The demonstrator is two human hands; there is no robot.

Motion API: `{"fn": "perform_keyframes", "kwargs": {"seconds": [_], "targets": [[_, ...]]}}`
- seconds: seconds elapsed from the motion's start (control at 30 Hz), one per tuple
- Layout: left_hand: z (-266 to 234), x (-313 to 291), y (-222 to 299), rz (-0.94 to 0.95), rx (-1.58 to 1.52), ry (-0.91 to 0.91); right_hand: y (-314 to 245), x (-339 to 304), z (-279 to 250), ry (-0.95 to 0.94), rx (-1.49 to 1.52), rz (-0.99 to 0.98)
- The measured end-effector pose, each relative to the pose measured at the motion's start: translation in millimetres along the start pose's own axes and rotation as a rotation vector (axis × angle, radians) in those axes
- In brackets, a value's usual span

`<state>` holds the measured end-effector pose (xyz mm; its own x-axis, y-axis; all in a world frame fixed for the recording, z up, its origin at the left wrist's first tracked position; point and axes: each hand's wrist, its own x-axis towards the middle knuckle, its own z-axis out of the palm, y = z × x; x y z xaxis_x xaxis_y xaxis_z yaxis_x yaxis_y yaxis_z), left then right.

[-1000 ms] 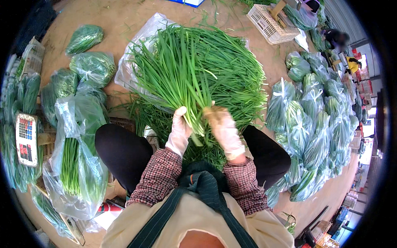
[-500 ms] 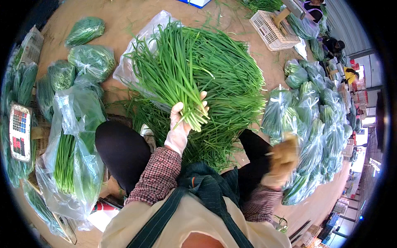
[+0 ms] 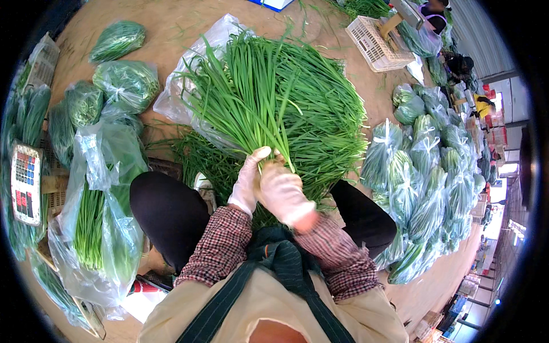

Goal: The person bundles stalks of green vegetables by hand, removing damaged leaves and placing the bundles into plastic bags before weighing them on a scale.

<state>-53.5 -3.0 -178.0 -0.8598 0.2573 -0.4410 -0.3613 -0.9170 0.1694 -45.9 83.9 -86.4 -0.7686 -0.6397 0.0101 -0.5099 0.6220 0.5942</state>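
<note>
Greens (image 3: 243,103) in a long bunch fan out ahead of the person, stems gathered low between the knees, leaves spreading forward over the left part of a bigger pile (image 3: 329,108). The left hand (image 3: 247,182), in a pale glove, has its fingers closed around the stems. The right hand (image 3: 281,190), gloved too, lies just beside it near the stem ends (it is blurred, so whether its fingers grip anything I cannot tell). Hardly any gap shows between the two hands. The left knee (image 3: 166,214) and right knee (image 3: 367,220) bound the space at either side, with some room between the right hand and its knee. Past the bunch's left edge a clear plastic sheet (image 3: 171,98) shows, and bare floor (image 3: 171,40) lies beyond it. Pale cut ends line the pile's right edge; a strip of floor there, narrowing toward the person, parts it from the stacked bags (image 3: 426,188). Farther off, a crate (image 3: 373,47) stands beyond the pile's far right edge.
</note>
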Motion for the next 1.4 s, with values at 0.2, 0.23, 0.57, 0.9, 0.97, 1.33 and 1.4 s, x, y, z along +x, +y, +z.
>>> {"fn": "perform_keyframes", "kwargs": {"seconds": [0.2,0.23,0.57,0.9,0.97,1.33,1.4], "targets": [[10,-8,7,0.156,0.045,-0.106,85,-13,47,-0.507,1.477,0.235],[13,-6,4,0.129,0.036,-0.134,74,-1,76,-0.664,1.755,0.248],[9,-1,8,0.297,0.007,-0.378,48,24,58,0.372,2.736,0.819],[-9,-2,19,0.267,-0.113,-0.250,61,-21,81,-0.683,0.847,0.411],[-10,-4,21,0.261,-0.114,-0.257,74,45,54,0.027,0.821,0.466],[18,-23,36,0.325,0.233,-0.109,53,28,68,-0.026,2.060,0.981],[40,-28,39,0.190,0.407,-0.056,48,-21,78,-0.055,2.511,0.909]]}}
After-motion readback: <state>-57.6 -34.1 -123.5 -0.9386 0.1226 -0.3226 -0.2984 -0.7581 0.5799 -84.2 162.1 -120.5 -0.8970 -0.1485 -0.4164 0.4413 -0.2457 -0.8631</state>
